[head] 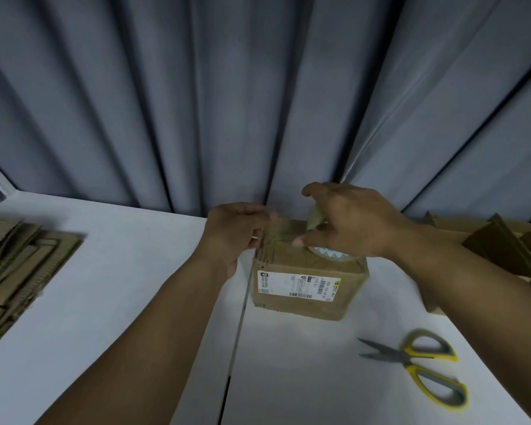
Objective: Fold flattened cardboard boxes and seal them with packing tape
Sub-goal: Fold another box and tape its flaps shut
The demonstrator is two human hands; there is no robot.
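A small brown cardboard box (307,289) with a white shipping label on its near side stands on the white table (135,286), in the middle. My right hand (350,222) grips a roll of clear packing tape (318,223) above the box top. A strip of tape stretches from the roll leftward to my left hand (233,231), which pinches the tape's free end at the box's upper left edge. The roll is partly hidden by my right fingers.
A stack of flattened cardboard (16,265) lies at the table's left edge. More cardboard pieces (497,240) sit at the back right. Yellow-and-grey scissors (423,366) lie open at the front right. Grey curtains (258,102) hang close behind the table.
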